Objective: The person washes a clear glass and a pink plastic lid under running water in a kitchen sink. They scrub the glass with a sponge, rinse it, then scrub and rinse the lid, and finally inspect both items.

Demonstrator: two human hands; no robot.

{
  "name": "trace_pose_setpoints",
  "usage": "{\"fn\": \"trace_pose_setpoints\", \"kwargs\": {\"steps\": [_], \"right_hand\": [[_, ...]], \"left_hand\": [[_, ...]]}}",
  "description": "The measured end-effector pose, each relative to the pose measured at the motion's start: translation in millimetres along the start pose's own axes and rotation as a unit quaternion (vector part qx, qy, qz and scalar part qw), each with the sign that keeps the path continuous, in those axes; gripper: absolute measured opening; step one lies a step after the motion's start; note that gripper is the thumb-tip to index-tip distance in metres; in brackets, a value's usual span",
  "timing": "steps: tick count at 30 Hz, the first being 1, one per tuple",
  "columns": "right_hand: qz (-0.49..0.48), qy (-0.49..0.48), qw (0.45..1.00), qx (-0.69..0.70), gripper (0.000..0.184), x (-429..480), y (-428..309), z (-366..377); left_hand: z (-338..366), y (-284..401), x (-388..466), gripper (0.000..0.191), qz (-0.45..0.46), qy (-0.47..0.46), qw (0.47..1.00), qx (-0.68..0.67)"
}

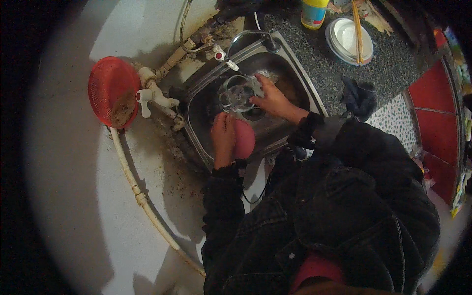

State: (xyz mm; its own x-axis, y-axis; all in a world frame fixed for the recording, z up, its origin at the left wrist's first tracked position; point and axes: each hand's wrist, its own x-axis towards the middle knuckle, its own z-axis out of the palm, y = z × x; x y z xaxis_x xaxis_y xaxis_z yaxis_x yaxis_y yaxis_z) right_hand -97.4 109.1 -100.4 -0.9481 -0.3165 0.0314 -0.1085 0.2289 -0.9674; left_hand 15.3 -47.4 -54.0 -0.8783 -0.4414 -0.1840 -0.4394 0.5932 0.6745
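My left hand (223,134) is closed at the edge of a pink round item (244,139), perhaps a plastic dish, over the sink's near left side. A clear glass bowl (238,94) sits in the steel sink (281,142) below the white tap (230,63). My right hand (274,99) is at the bowl's right side, thumb and fingers spread. Its thumb tip meets or nearly meets the glass rim. Bright splashing water or foam shows beyond the right fingers.
A red plastic colander (112,92) hangs on the wall at left, near a second white tap (144,101). On the granite counter (309,55) are stacked white bowls (344,35) with chopsticks (357,33), a yellow container (313,14) and a dark cloth (357,96). A curved faucet (271,43) stands at the sink's corner.
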Motion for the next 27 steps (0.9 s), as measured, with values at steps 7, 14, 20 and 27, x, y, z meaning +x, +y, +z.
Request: {"fn": "trace_pose_setpoints", "kwargs": {"steps": [7,14,20,27], "right_hand": [[0.05,-0.127,0.989,-0.052,0.036,7.3,12.7,-20.2],[0.26,-0.061,0.96,0.08,0.031,-9.8,-13.6,-8.4],[0.205,-0.04,0.976,-0.058,0.039,-25.6,-19.8,6.2],[-0.107,-0.161,0.939,-0.283,0.025,2.5,-19.4,-39.7]], "left_hand": [[-8.2,18.8,-13.8,0.03,-0.009,-0.049,0.987,-0.156],[20.1,29.3,-23.9,0.062,-0.088,-0.035,0.953,-0.289],[51.8,36.1,-21.4,0.048,-0.114,-0.031,0.843,-0.525],[38.6,25.5,-8.6,0.044,-0.223,-0.125,0.885,-0.39]]}}
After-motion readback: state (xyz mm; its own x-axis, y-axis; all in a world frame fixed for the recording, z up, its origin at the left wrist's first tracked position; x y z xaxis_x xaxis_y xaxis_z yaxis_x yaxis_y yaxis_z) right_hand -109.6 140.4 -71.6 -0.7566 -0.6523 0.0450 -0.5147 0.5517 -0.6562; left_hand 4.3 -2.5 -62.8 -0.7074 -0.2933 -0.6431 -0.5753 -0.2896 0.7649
